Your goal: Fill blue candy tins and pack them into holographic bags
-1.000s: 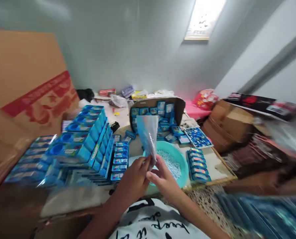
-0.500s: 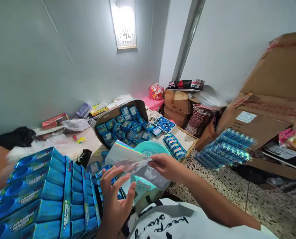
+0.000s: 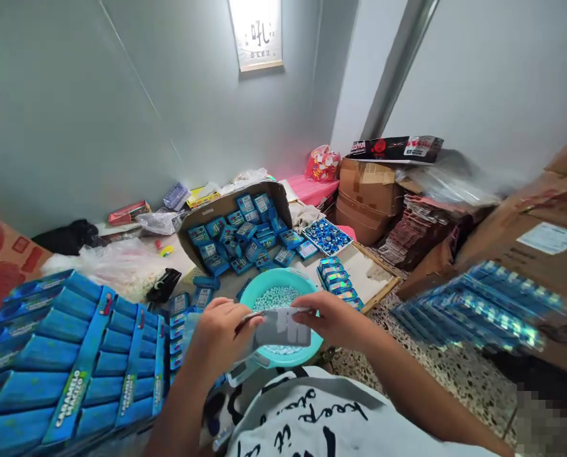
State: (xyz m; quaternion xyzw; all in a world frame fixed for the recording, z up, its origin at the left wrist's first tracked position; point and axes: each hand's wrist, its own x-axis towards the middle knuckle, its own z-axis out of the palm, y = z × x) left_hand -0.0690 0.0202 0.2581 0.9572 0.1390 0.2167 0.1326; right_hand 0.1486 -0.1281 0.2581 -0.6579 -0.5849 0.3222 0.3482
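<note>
Translucent plastic film hangs over the basin, upper edge clamped between the fingertips of left hand and right hand. Loose pinching could drop it onto the pellets.

The sheet looks like thin, smooth plastic, glossy enough to catch pale reflections. The basin is smooth plastic with a soft sheen; the material of the beads is too small to tell. The boxes appear to be printed card, lightly glossy. The carton is matt cardboard, the bag crinkled translucent plastic, the shirt matt cloth. The worktop looks matt, with a wooden edge.
</note>
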